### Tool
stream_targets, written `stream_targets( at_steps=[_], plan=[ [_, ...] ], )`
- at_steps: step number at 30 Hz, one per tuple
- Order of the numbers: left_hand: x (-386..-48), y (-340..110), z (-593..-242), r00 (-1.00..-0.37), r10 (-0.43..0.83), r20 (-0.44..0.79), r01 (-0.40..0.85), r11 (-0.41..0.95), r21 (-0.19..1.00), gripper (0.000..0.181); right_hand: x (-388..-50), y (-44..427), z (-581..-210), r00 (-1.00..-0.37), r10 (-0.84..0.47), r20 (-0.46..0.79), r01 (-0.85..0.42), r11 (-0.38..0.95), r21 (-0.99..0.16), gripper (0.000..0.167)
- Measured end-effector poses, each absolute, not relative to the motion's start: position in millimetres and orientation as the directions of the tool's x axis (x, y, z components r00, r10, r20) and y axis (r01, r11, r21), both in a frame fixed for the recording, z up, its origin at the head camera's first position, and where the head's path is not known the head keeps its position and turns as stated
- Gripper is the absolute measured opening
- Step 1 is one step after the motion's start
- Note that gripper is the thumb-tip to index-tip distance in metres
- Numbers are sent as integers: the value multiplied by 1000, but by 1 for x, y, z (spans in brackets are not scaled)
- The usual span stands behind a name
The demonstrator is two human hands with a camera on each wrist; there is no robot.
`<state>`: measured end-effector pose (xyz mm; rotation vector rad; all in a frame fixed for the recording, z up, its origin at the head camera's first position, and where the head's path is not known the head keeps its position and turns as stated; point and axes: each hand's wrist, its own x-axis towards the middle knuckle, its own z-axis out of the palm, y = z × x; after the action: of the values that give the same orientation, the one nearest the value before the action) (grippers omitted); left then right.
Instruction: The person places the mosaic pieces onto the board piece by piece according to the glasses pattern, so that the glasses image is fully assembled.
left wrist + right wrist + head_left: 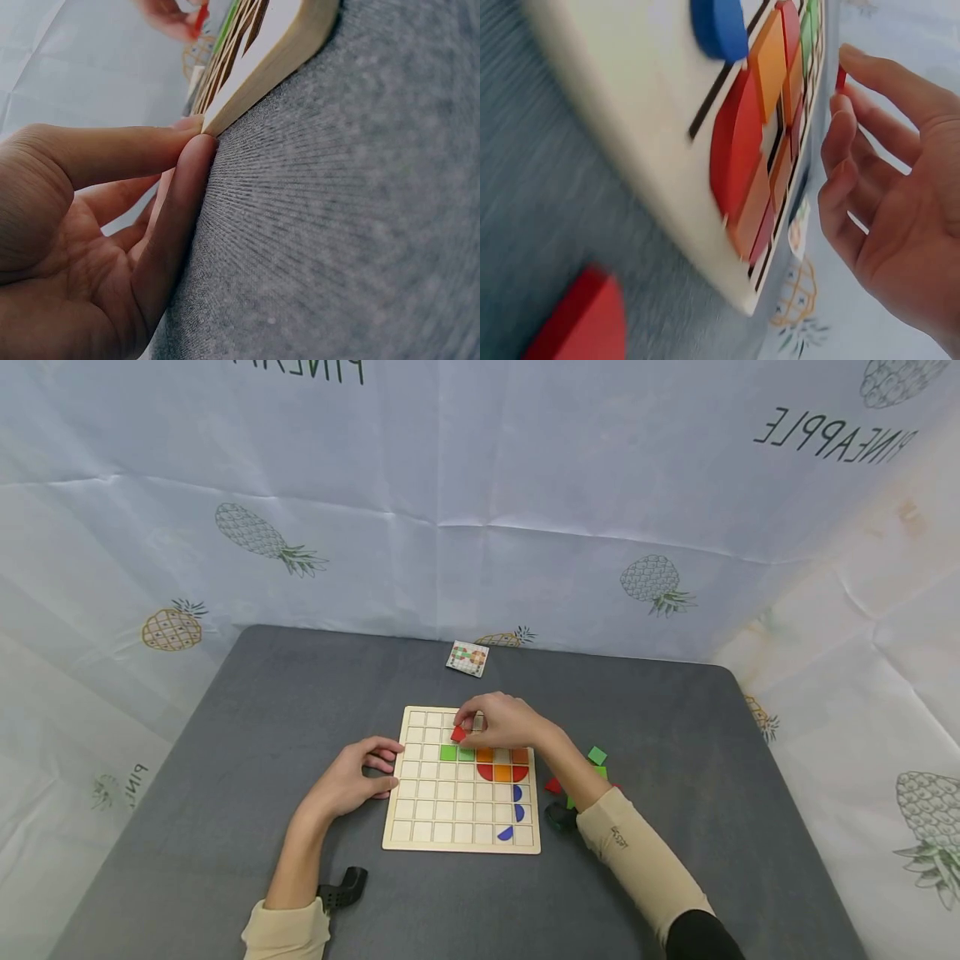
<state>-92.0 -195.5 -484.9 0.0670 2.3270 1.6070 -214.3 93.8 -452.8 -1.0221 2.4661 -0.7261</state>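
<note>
A pale wooden grid board (444, 810) lies on the grey table. My left hand (348, 781) grips its left edge; in the left wrist view the thumb (127, 154) and a finger meet at the board's corner. Over the board's upper part, my right hand (506, 720) pinches a small red tile (458, 734) between thumb and fingers. Two green squares (447, 752) sit in a row below that tile. Right of them are orange squares (502, 773) and red rounded pieces (485, 772). Blue half-round pieces (517, 793) lie down the board's right side.
Loose green (597, 755) and red pieces (552, 786) lie right of the board, partly hidden under my right forearm. A small pattern card (467, 658) lies near the table's back edge. A pineapple-print cloth (480, 468) hangs behind. Black wrist devices (345, 887) are on both arms.
</note>
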Motion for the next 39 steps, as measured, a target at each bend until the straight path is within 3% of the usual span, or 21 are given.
stream_targets(
  at_steps=[7, 21, 31, 39],
  plan=[
    [-92, -196, -486, -950, 214, -226, -138, 363, 922, 51, -215, 75, -454, -664, -722, -196, -556, 651, -516, 26],
    [-93, -195, -485, -950, 211, -229, -137, 376, 917, 50, -210, 70, -456, -669, -717, -195, -549, 654, -521, 22],
    [-93, -196, -485, -950, 210, -231, -140, 375, 916, 50, -201, 89, -451, -658, -740, -139, -548, 597, -586, 23],
    [-93, -196, -485, -949, 215, -231, -141, 366, 920, 51, -191, 122, -448, -718, -679, -152, -474, 637, -608, 27]
  ],
)
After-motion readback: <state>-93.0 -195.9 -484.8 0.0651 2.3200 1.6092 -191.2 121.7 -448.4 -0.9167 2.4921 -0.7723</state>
